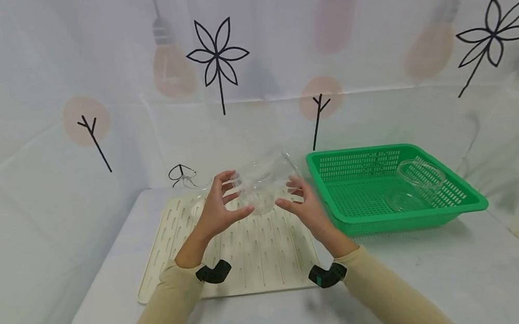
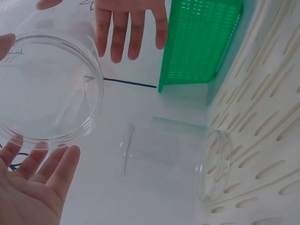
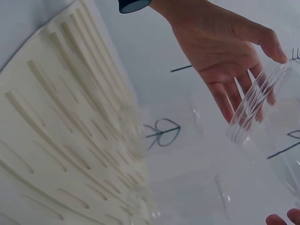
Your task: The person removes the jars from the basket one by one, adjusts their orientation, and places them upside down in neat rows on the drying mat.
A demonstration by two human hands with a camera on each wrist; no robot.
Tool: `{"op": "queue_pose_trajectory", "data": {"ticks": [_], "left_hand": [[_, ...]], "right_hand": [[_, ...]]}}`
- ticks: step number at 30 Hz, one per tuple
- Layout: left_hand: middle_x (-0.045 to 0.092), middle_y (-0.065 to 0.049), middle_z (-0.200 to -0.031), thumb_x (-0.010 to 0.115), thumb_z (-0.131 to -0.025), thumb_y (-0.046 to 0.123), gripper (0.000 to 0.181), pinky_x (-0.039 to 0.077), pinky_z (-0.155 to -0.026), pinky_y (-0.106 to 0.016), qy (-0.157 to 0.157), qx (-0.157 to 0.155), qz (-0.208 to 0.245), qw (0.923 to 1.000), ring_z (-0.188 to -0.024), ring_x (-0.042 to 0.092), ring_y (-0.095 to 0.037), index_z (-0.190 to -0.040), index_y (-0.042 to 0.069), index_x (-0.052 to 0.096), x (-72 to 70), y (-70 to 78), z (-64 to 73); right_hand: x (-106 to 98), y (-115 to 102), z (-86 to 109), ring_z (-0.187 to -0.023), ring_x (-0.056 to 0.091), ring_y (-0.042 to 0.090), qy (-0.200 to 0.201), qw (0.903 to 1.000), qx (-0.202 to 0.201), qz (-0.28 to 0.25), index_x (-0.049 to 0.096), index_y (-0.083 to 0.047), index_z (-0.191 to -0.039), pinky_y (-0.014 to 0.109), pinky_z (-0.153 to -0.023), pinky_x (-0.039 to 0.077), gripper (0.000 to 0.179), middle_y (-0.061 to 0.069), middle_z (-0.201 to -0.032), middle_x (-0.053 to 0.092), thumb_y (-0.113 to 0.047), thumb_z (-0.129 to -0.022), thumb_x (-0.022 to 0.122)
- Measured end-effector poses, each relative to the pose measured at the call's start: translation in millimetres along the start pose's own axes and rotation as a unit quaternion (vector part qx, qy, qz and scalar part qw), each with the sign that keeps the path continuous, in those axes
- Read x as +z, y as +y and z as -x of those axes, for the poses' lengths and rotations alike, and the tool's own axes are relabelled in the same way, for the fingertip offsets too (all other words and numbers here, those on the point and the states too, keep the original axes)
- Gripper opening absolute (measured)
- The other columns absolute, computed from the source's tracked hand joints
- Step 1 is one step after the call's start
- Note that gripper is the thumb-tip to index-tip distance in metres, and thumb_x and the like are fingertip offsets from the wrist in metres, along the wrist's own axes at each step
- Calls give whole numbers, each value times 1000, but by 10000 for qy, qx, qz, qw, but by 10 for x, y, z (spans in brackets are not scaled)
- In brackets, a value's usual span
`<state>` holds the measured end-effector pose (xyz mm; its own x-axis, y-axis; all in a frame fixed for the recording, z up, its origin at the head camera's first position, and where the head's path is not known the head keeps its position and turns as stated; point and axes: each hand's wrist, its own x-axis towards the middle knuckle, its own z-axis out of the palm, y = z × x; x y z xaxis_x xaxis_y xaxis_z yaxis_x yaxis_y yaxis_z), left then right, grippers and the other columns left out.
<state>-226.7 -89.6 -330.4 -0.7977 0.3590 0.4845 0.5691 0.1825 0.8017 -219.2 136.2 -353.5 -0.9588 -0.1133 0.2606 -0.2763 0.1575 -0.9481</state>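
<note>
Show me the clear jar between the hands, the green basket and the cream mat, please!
Clear jar [image 1: 266,174]: head view, on its see-through side.
Green basket [image 1: 387,217]: head view, on its front rim.
Cream mat [image 1: 264,258]: head view, on its grooved top.

Near mat [image 1: 256,272]: room for a hand to pass.
Far mat: two standing jars [image 3: 185,199] block a low path.
Between left hand [image 1: 217,208] and right hand [image 1: 308,207]: tilted clear jar [image 1: 267,177] in the way.
Green basket [image 1: 410,215]: raised walls; room inside, left of a clear vessel [image 1: 414,189].
</note>
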Motion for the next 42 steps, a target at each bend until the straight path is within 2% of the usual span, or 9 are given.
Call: {"op": "queue_pose_trajectory", "data": {"ticks": [3,5,10,14,21,28,31,38,42], "left_hand": [[27,-24,-143,72,-76,1,83,36,-100,-49,7,-92,-38,9999,-125,36,-42,-140,-5,20,1,-171,-21],[29,-21,-143,73,-77,5,83,34,-102,-45,8,-185,-71,9998,-127,37,-37,-141,-1,21,-2,-211,-19],[33,-18,-141,74,-78,14,82,33,-103,-43,-23,-359,-199,9992,-128,37,-31,-140,1,23,2,-245,-4],[36,-18,-138,75,-77,19,82,33,-104,-40,-37,-426,-424,9982,-128,37,-29,-139,0,24,12,-256,4],[36,-15,-141,76,-77,28,82,31,-104,-47,-267,-711,-670,9949,-130,34,-32,-139,5,27,32,-286,22],[38,-14,-140,76,-76,35,83,32,-101,-53,-385,-888,-676,9930,-131,34,-33,-138,6,29,65,-280,22],[39,-14,-140,76,-76,37,81,31,-100,-57,-458,-901,-618,9930,-132,32,-31,-136,7,30,76,-285,27],[45,-10,-132,76,-76,38,75,33,-100,-54,-499,-740,-641,9939,-132,33,-30,-132,10,34,95,-304,27],[44,-8,-132,76,-75,39,74,33,-100,-55,-515,-820,-590,9935,-132,32,-30,-130,12,35,103,-297,28]], "right_hand": [[-23,-45,-19,-125,31,34,3,9999,-68,89,24,-1,-144,50,-100,33,86,19,-139,35,-30,-80,73],[-35,-69,-38,-126,31,33,4,9999,-110,101,23,0,-144,50,-100,32,91,19,-139,34,-36,-78,75],[-53,-134,-72,-125,32,33,-8,9996,-238,116,24,0,-142,51,-101,29,105,19,-138,35,-55,-69,75],[-58,-194,-93,-125,32,32,2,9993,-328,196,29,0,-136,52,-101,29,108,18,-137,36,-65,-62,73],[-70,-296,-118,-125,32,35,-95,9981,-597,110,27,-6,-140,55,-101,27,101,16,-136,37,-55,-67,77],[-60,-407,-117,-122,37,33,-172,9961,-813,298,23,-7,-144,54,-100,30,107,18,-136,37,-58,-65,76],[-47,-452,-106,-121,37,33,-214,9954,-858,362,22,-7,-144,55,-100,31,106,19,-136,37,-57,-67,75],[-17,-514,-92,-119,40,34,-352,9955,-814,343,20,-12,-145,54,-95,39,102,17,-137,34,-54,-70,75],[-1,-523,-95,-119,41,33,-360,9954,-849,276,21,-11,-145,54,-93,40,95,15,-136,33,-40,-74,78]]}}
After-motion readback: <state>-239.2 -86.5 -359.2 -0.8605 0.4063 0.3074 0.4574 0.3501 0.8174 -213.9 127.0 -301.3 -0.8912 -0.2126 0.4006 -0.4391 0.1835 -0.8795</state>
